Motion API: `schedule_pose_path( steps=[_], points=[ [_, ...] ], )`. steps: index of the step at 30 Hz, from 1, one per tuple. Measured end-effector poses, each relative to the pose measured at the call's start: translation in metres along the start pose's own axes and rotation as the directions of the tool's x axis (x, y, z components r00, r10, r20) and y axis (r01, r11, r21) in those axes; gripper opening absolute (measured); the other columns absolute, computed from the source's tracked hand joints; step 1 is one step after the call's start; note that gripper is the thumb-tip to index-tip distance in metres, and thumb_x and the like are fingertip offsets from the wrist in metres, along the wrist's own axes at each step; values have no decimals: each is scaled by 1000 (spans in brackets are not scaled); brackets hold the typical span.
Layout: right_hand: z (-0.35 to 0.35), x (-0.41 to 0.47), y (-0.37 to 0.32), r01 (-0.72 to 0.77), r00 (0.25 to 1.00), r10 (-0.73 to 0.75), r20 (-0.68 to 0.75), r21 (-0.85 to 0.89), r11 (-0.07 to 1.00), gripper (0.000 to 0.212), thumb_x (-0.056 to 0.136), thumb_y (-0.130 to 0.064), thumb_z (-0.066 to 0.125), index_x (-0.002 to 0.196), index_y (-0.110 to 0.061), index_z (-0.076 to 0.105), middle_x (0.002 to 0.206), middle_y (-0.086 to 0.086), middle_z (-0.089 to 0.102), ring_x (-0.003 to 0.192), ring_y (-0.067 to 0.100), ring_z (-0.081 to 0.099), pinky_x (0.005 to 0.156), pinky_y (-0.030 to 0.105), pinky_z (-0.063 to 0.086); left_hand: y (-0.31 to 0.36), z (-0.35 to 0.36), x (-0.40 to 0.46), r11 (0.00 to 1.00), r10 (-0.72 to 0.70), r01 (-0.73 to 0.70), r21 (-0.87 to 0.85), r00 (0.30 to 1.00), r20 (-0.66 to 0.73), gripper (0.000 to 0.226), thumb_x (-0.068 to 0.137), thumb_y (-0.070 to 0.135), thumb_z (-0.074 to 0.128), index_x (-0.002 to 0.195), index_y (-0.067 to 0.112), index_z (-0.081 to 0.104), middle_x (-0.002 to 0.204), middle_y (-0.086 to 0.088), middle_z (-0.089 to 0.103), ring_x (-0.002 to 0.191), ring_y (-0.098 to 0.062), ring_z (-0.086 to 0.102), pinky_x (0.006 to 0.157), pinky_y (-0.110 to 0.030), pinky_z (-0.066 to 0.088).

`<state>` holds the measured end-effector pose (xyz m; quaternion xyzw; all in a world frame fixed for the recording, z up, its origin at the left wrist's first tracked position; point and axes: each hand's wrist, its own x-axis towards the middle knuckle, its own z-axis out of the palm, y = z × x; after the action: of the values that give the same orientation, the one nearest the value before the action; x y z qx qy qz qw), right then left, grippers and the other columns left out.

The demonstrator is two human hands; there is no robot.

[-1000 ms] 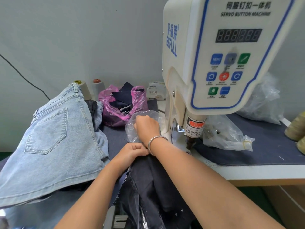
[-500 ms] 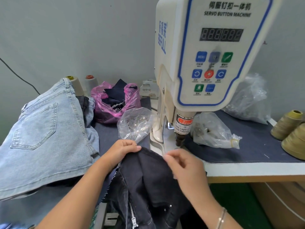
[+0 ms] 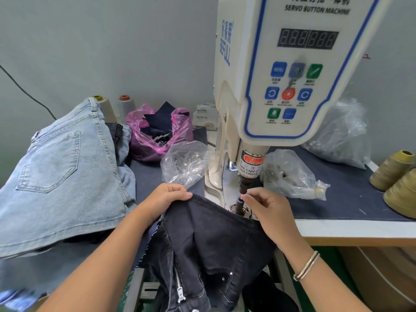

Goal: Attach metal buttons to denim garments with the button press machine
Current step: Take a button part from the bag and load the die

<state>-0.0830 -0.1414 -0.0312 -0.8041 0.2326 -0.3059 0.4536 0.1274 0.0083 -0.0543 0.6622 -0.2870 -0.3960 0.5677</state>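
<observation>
Pinching something very small at the lower die (image 3: 239, 202), the right hand (image 3: 270, 212) has thumb and forefinger closed together just under the press head (image 3: 244, 188); likely a button part, though the piece itself is too small to make out. Left hand (image 3: 166, 199) grips the top edge of the dark denim garment (image 3: 209, 239), fingers curled over the fold, thumb underneath. Garment hangs off the table front toward the wearer, its upper edge lying between the two grips and touching the die base; zipper (image 3: 180, 289) well below both hands. Long axis runs from the die down and toward the body, waistband end pointing at the button press machine (image 3: 281, 75). Judgement: denim is soft but heavy-draping, folds thick at the seams, and will drag itself off the edge unless held; best taken along the stiff waistband edge, close beside the die, both sides. Button parts are light, hard, slippery, easy to drop. Fingers sit very near the plunger, a pinch risk. Clear bag of hardware (image 3: 184, 163) lies just beyond the left grip; light denim pile (image 3: 63, 176) further out to that side.
</observation>
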Motion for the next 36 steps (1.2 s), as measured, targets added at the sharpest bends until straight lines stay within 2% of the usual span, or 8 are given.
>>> schedule_pose_path(
  steps=[14, 20, 24, 26, 30, 32, 34, 36],
  points=[
    [1, -2, 5, 96, 995, -97, -23, -63, 993, 30, 84, -16, 71, 72, -43, 63, 61, -21, 61, 59, -3, 55, 58, 3, 39, 1, 1, -1, 1000, -1, 1, 15, 1000, -6, 25, 65, 26, 68, 44, 20, 57, 46, 7, 48, 42, -4, 46, 45, -13, 37],
    [1, -6, 8, 117, 992, -119, -33, -76, 990, 9, 83, -14, 71, 86, -21, 76, 62, -18, 64, 61, -3, 58, 60, 3, 41, -1, 0, 1, 999, 4, -5, 34, 1000, 4, 25, 65, 27, 69, 44, 21, 57, 46, 8, 49, 43, -3, 47, 45, -13, 38],
    [-1, -16, -1, 106, 979, -119, -167, -88, 991, 14, 83, -9, 69, 89, -20, 74, 65, -24, 64, 66, -5, 60, 62, 4, 43, -3, -2, 3, 999, 2, -3, 35, 1000, 12, 25, 55, 35, 74, 45, 21, 57, 47, 8, 48, 43, -3, 47, 45, -14, 38],
    [4, -31, -11, 135, 958, -148, -246, -71, 988, 13, 85, -12, 69, 89, -23, 73, 72, -23, 66, 66, -3, 61, 62, 5, 44, -4, -2, 2, 999, 0, 0, 33, 1000, 12, 25, 60, 31, 73, 44, 21, 56, 46, 8, 47, 43, -3, 46, 45, -14, 37],
    [42, -51, -48, 340, 938, -340, -75, -15, 940, 12, 85, -22, 61, 86, -23, 73, 80, -13, 69, 70, 0, 63, 65, 13, 47, -3, -1, 5, 999, 28, -28, 26, 999, 26, 38, 76, 14, 70, 41, 20, 56, 45, 8, 47, 42, -3, 44, 46, -13, 36],
    [65, -35, -70, 412, 911, -412, 19, 12, 911, 16, 87, -19, 59, 90, -16, 74, 83, -6, 70, 74, 5, 62, 70, 17, 48, -5, 0, 8, 991, 25, -23, 128, 1000, -17, 54, 88, -7, 55, 42, 20, 62, 42, 11, 46, 42, 0, 45, 51, -12, 36],
    [90, -4, -89, 389, 919, -390, 53, 33, 921, 17, 88, -13, 58, 97, -11, 73, 92, 1, 71, 85, 8, 62, 79, 18, 47, -6, 1, 9, 976, 76, -49, 210, 989, -125, 50, 94, -17, 37, 63, 9, 67, 42, 14, 53, 49, 4, 54, 55, -7, 40],
    [114, 33, -102, 286, 951, -286, 114, 20, 958, 22, 89, -9, 57, 106, -8, 71, 105, 6, 68, 98, 14, 61, 89, 25, 46, -9, 3, 7, 980, 99, -70, 185, 983, -153, 44, 98, -10, 37, 76, 25, 54, 47, 34, 55, 57, 19, 57, 57, -1, 42]
  ],
)
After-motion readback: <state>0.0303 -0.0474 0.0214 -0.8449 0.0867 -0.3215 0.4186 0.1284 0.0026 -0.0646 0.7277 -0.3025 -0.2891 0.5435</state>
